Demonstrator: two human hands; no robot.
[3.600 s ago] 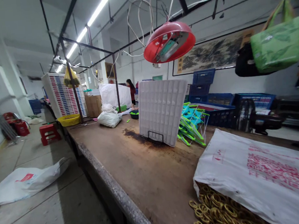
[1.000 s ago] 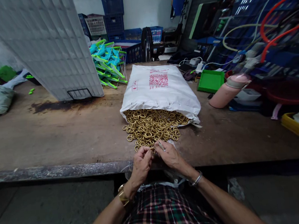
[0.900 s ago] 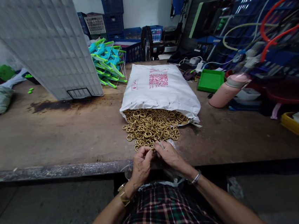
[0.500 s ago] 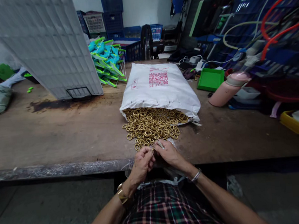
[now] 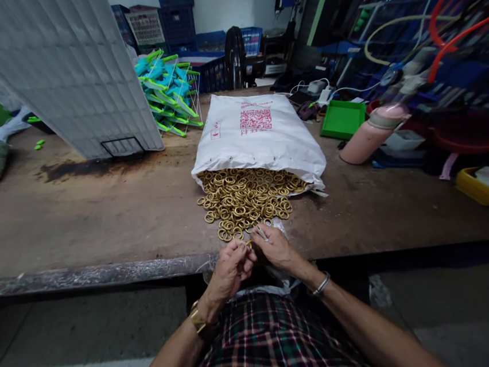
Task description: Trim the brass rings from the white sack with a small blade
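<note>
Brass-coloured rings [image 5: 246, 198] spill from the open mouth of a white sack [image 5: 261, 138] with red print, lying on the brown table [image 5: 101, 220]. At the table's front edge, just before the pile, my left hand [image 5: 234, 265] pinches a ring between thumb and fingertips. My right hand [image 5: 277, 249] is close beside it, fingers closed round a small, light, thin tool [image 5: 262, 234] whose kind I cannot make out. The two hands' fingertips nearly meet at the ring. A clear plastic bag hangs partly hidden below them.
A tall white ribbed panel [image 5: 70, 79] stands on the left, next to turquoise and green plastic pieces [image 5: 169, 92]. Right of the sack are a green tray [image 5: 342, 119], a pink bottle [image 5: 372, 135] and a yellow tray [image 5: 483, 192]. Blue crates [image 5: 212, 74] stand behind.
The whole view has shifted slightly, so the table and sack appear higher. My left hand has turned a little at the ring, and a bit more of the ring shows. My right hand keeps its grip.
</note>
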